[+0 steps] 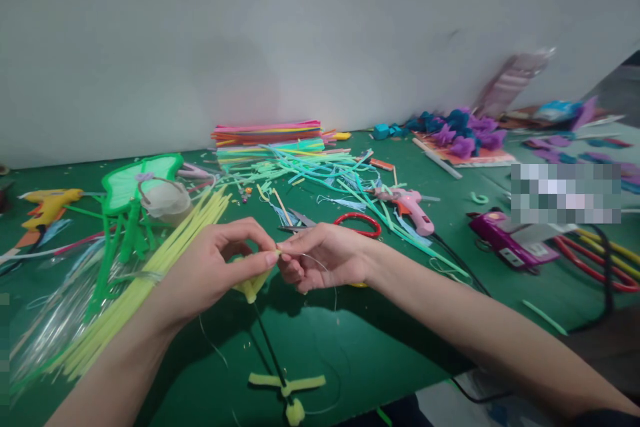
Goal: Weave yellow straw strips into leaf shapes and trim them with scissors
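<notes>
My left hand is closed in a pinch on a small yellow pipe-cleaner shape, partly hidden by the fingers. Fingertip to fingertip with it, my right hand pinches a thin clear thread that loops down on the right. Under the yellow shape a slim black rod slants down. Near its lower end sits a yellow crosspiece, with a yellow fuzzy knob at the tip. Exactly where the thread meets the yellow piece is hard to see.
Yellow pipe cleaners lie bundled at left beside a green fuzzy figure and a yellow glue gun. Red-handled scissors lie behind my hands. A pink glue gun and a purple device are to the right.
</notes>
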Tool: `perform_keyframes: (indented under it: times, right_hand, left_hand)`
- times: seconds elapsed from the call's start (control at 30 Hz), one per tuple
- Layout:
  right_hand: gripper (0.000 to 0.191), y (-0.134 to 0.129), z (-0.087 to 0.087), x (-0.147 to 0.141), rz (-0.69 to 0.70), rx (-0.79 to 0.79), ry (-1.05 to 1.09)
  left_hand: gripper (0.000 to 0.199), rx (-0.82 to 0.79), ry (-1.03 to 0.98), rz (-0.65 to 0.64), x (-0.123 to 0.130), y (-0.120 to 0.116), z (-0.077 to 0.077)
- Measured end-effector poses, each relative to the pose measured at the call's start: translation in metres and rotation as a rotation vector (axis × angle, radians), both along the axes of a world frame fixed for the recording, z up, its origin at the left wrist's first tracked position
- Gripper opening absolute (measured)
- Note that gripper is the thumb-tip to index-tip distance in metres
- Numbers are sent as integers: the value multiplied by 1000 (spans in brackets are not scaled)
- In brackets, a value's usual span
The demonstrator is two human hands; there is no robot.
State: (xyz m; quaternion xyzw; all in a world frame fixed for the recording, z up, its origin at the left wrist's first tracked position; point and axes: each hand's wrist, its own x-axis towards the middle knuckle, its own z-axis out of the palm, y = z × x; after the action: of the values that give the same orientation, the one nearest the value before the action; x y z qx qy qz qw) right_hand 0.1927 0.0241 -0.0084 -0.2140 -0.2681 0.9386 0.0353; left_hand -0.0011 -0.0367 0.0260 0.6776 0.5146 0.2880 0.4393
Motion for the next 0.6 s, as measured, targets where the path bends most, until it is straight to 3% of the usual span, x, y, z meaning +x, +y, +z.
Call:
perform_keyframes:
  times: [0.1,0.17,0.23,0.33,0.4,0.47,0.6]
  right_hand:
    - [26,-4,-3,1,-11,8,-4]
    - [31,-4,0,3,-74,178,-53]
    - [31,-3,7,7,-224,491,-155]
    - [30,-8,20,11,-512,1097,-401]
    - [29,-16,26,10,-563,1388,-522]
    - [28,-25,28,7,-505,1517,-575]
    - [25,-32,23,1,-486,1541,-601]
  left_hand:
    - [20,-31,-36,5,-1,1,-1]
    - [20,-70,-44,10,-1,1,-2]
    - [19,-111,-30,17,-1,1,-2]
    - [18,-123,4,52,-1,1,-2]
    - [17,-120,10,68,-1,1,-2]
    - [19,-139,-7,62,-3,3,-3]
    - [30,-203,-59,56,-8,6,-5]
